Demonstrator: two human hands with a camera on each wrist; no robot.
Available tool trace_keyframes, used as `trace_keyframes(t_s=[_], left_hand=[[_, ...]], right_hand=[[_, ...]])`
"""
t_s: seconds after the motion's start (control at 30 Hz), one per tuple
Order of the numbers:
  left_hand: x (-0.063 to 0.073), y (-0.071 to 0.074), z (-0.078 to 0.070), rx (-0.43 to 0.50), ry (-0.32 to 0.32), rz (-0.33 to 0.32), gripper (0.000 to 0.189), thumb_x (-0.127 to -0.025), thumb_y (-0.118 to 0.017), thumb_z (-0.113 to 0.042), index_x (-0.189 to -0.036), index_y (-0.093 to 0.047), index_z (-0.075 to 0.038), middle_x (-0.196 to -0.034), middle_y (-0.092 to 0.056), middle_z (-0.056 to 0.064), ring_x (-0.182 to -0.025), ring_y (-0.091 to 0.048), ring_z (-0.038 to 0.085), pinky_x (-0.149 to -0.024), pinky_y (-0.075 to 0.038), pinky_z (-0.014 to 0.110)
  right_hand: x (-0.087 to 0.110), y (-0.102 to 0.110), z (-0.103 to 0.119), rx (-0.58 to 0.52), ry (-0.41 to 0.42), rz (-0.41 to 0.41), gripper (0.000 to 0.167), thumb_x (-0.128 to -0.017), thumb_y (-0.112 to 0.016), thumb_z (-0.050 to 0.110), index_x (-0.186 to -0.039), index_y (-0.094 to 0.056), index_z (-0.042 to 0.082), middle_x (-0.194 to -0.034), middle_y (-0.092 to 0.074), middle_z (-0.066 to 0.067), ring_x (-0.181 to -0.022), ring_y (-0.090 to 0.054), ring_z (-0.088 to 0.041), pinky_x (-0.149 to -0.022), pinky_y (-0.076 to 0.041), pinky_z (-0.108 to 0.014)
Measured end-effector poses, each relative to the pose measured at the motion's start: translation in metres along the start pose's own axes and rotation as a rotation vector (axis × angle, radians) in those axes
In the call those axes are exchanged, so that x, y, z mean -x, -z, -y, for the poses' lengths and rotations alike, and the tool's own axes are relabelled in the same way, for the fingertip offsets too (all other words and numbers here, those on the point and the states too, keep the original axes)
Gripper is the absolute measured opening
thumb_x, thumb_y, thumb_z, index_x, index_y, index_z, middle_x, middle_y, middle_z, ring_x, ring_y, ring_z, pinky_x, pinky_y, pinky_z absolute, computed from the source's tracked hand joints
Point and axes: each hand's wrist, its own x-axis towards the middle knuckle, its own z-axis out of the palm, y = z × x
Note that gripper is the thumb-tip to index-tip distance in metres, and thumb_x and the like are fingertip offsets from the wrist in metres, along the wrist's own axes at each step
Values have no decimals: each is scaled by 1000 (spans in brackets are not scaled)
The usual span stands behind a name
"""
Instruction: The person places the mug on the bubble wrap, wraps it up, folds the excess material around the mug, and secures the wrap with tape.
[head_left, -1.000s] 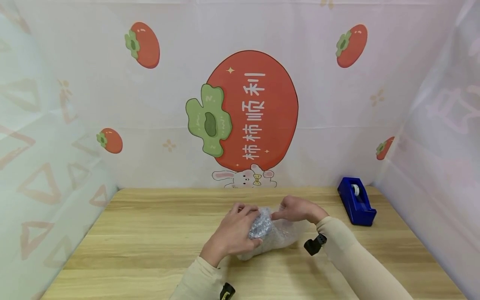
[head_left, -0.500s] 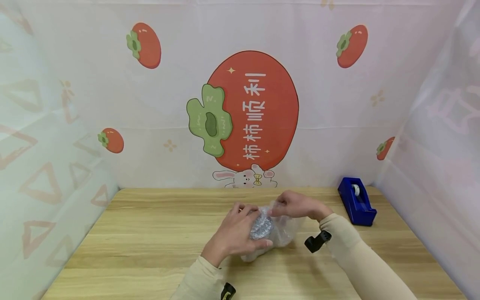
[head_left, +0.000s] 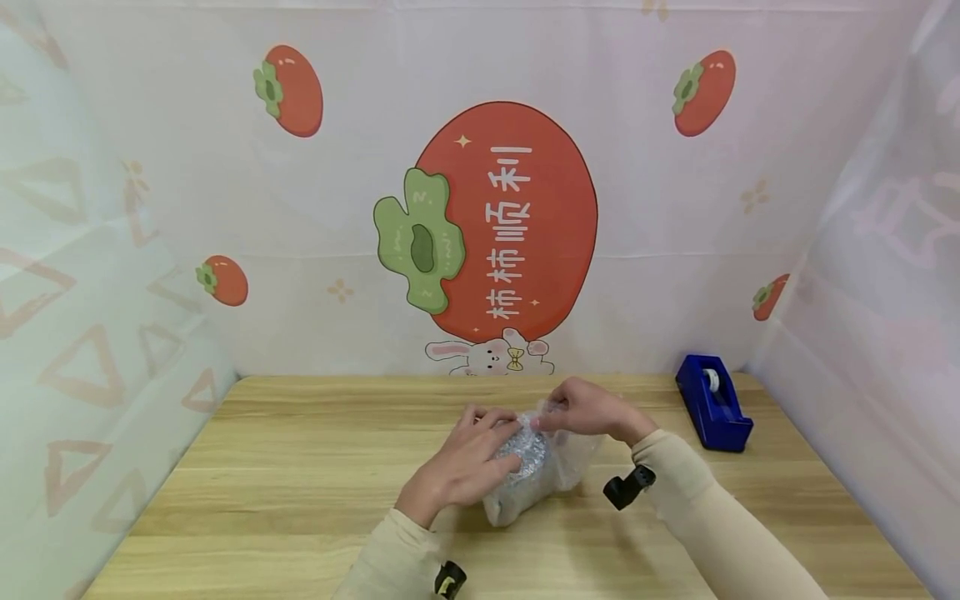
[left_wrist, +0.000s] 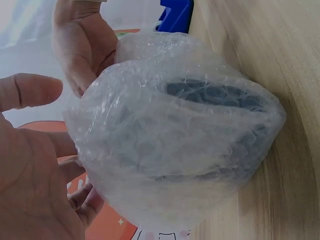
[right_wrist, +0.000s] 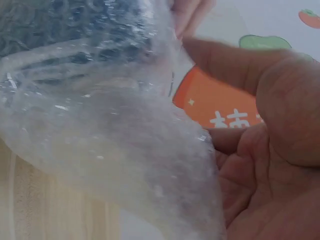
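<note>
A bundle in clear bubble wrap [head_left: 522,493] rests on the wooden table, below the middle of the head view. Through the layers in the left wrist view a dark bluish object [left_wrist: 215,94] shows, its kind hidden by the wrap. My left hand [head_left: 467,467] lies against the bundle's left and top side, fingers extended over its far edge. In the left wrist view its thumb [left_wrist: 37,92] is lifted clear of the wrap. At the far right side, my right hand [head_left: 591,410] pinches the loose flap of wrap, with some fingers hidden behind the film.
A blue tape dispenser [head_left: 712,404] with a white roll stands at the table's back right. The wooden table [head_left: 300,475] ends at a white printed backdrop [head_left: 360,167], with similar sheets along both sides.
The right hand has risen slightly and moved a little left, drawing the loose wrap up. The left thumb has come off the bundle's near side, and the bundle has turned slightly.
</note>
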Motion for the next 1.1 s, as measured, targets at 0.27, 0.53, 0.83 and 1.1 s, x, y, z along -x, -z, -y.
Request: trace_keyframes(t_s=[0.27, 0.53, 0.83, 1.1], left_hand=[[-2, 6, 7, 92, -23, 69, 59, -90, -53, -18, -147, -52, -2, -150, -45, 7, -132, -32, 29, -107, -36, 52], [-6, 10, 13, 56, -25, 91, 70, -85, -81, -30, -147, -54, -11, -143, -49, 2, -131, -37, 28, -108, -39, 51], [-10, 0, 11, -35, 15, 6, 79, -80, -84, -47, -146, -57, -15, -131, -51, 2, -122, -42, 24, -101, -45, 45], [-9, -8, 3, -65, 73, -37, 83, -81, -78, -57, -148, -54, -13, -120, -48, 0, -111, -51, 20, -87, -48, 38]], right_hand=[[-5, -7, -2, -22, 8, -91, 13, -85, -80, 12, -86, -72, 1, -69, -57, 1, -62, -49, -13, -54, -40, -27], [-8, -7, 0, 34, 57, -117, 11, -83, -79, 9, -89, -75, 1, -71, -63, -1, -61, -53, -13, -54, -45, -28], [-12, -8, 13, 278, 97, -194, 22, -79, -84, 10, -95, -77, -2, -80, -69, -3, -65, -55, -15, -56, -48, -29], [-14, -15, 29, 472, 72, -256, 12, -79, -82, 7, -90, -79, 5, -81, -70, -1, -71, -58, -17, -64, -52, -35]])
